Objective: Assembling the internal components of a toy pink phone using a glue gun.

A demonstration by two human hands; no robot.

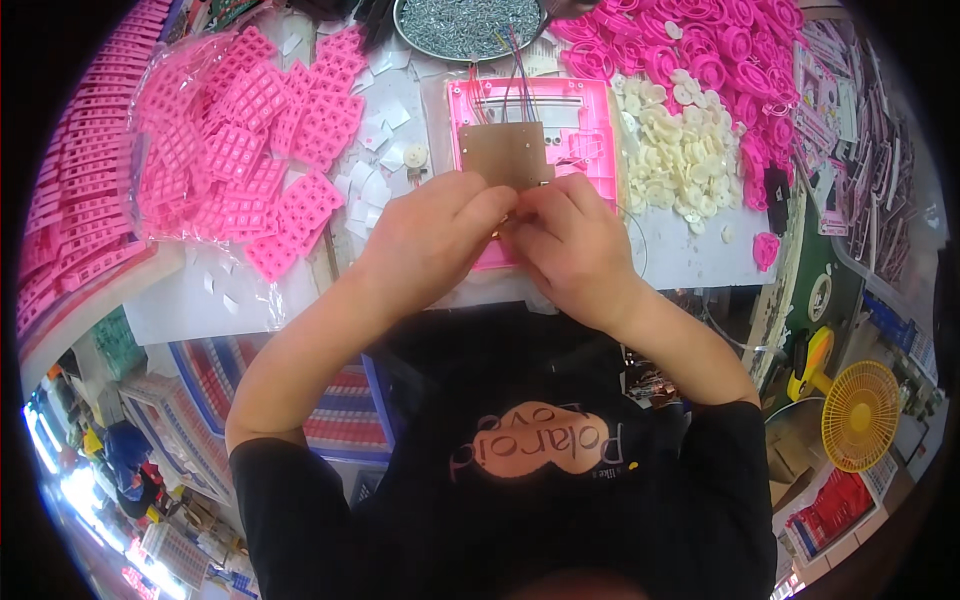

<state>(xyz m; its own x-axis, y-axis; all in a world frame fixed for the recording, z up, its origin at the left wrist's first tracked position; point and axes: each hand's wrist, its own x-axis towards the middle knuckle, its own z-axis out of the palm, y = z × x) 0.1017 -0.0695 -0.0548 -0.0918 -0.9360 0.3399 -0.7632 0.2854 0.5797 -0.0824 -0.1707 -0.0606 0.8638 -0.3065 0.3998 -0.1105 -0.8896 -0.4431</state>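
A plain brown circuit board (500, 152) stands over a pink plastic housing (598, 125), with thin coloured wires (515, 85) rising from its far side. My left hand (435, 228) is closed at the board's near left edge, its thumb and fingers pinched together. My right hand (580, 245) is closed at the near right corner, its fingertips meeting the left ones. A small brass-coloured bit shows between the fingertips, too small to name. My hands hide the near part of the housing.
Behind the housing sits a round tray (400, 25) of small metal screws. Pink button pads (240, 140) in clear plastic lie left, beside loose white paper pieces (372, 190). To the right are cream plastic discs (680, 150) and pink rings (700, 50). A yellow fan (860, 415) stands lower right.
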